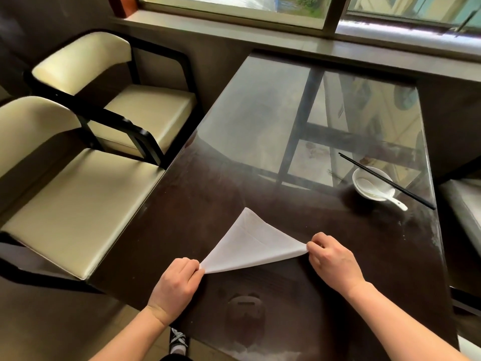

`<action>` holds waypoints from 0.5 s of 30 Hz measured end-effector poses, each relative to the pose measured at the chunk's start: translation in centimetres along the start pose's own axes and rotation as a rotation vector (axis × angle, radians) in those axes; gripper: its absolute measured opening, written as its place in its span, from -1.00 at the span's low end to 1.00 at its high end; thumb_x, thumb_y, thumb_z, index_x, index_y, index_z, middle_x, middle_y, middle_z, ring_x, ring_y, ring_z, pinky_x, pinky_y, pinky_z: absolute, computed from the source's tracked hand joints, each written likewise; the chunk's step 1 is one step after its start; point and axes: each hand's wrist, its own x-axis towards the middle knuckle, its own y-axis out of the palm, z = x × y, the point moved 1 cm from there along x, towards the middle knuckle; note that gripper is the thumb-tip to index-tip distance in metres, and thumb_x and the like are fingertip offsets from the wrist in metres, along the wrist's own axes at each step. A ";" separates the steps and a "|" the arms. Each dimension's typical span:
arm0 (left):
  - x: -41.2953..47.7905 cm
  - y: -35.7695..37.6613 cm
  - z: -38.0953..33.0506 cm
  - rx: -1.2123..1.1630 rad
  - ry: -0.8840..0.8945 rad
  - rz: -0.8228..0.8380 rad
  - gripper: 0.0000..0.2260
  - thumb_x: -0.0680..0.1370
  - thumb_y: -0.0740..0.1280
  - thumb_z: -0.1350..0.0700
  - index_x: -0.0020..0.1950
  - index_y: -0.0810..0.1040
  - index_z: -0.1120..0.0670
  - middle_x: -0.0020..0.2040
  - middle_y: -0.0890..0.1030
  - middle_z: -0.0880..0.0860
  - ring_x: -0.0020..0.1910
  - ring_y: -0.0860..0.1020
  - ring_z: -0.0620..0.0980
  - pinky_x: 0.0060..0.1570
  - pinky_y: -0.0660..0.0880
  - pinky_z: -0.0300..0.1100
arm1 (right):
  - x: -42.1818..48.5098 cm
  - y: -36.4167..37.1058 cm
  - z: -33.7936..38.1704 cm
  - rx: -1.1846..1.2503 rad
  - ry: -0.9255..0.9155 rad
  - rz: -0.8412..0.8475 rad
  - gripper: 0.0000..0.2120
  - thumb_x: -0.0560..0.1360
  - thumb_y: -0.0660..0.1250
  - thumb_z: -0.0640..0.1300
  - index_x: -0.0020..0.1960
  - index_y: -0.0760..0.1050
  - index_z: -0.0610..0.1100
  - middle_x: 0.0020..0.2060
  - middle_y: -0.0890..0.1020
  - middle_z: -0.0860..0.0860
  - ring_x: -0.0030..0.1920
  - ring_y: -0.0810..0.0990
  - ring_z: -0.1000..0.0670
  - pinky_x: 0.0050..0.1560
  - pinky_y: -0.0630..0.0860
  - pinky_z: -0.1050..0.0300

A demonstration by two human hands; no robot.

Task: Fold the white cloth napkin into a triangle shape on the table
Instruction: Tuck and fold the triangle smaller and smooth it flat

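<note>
We see the white cloth napkin (251, 247) already in a triangle shape, lying on the near part of the dark glossy table (229, 183), its apex pointing away from us and its long edge running between the two hands. The left hand (177, 284) pinches the near-left corner of the napkin between thumb and fingers, and the right hand (334, 259) pinches the right corner the same way; the two hands are well apart, with the cloth drawn taut between them and its long edge slightly lifted off the tabletop.

Around the napkin the tabletop is bare. Farther off to the right, well apart from the cloth, we see a white bowl (364, 188) with a white ceramic spoon (382, 195) resting in it, its handle sticking out over the near rim. A pair of black chopsticks (385, 179) lies across the bowl's rim, slanting toward the table's right edge.

Left of the table stand two cream-cushioned chairs (86, 204) with black frames. A window (234, 6) runs beyond the far end.
</note>
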 end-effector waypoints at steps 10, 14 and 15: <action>0.8 -1.6 -1.6 -0.270 -0.522 0.129 -0.79 0.55 0.30 -0.03 -0.17 0.63 0.06 -0.19 0.50 -0.03 -0.25 0.48 -0.01 -0.39 0.47 -0.08 | 0.7 -1.2 0.6 0.188 0.279 0.120 -0.69 0.58 0.24 0.13 -0.19 0.60 -0.02 -0.15 0.51 0.10 -0.13 0.52 0.02 -0.19 0.51 0.06; 2.8 -1.6 -1.9 -0.305 -0.788 0.251 -0.91 0.52 0.44 0.04 -0.11 0.59 0.02 -0.22 0.50 -0.04 -0.21 0.51 0.02 -0.28 0.48 -0.08 | 2.7 -1.7 1.0 0.233 0.523 0.331 -0.70 0.49 0.35 0.23 -0.19 0.50 0.01 -0.21 0.53 0.08 -0.12 0.56 -0.04 -0.15 0.48 0.03; 3.1 -1.7 -1.9 -0.318 -0.834 0.282 -0.89 0.52 0.44 0.03 -0.02 0.59 0.02 -0.19 0.53 -0.03 -0.16 0.53 0.03 -0.22 0.49 -0.07 | 2.9 -2.0 1.2 0.243 0.552 0.376 -0.70 0.45 0.39 0.23 -0.20 0.47 0.02 -0.21 0.55 0.08 -0.13 0.56 -0.04 -0.17 0.46 0.04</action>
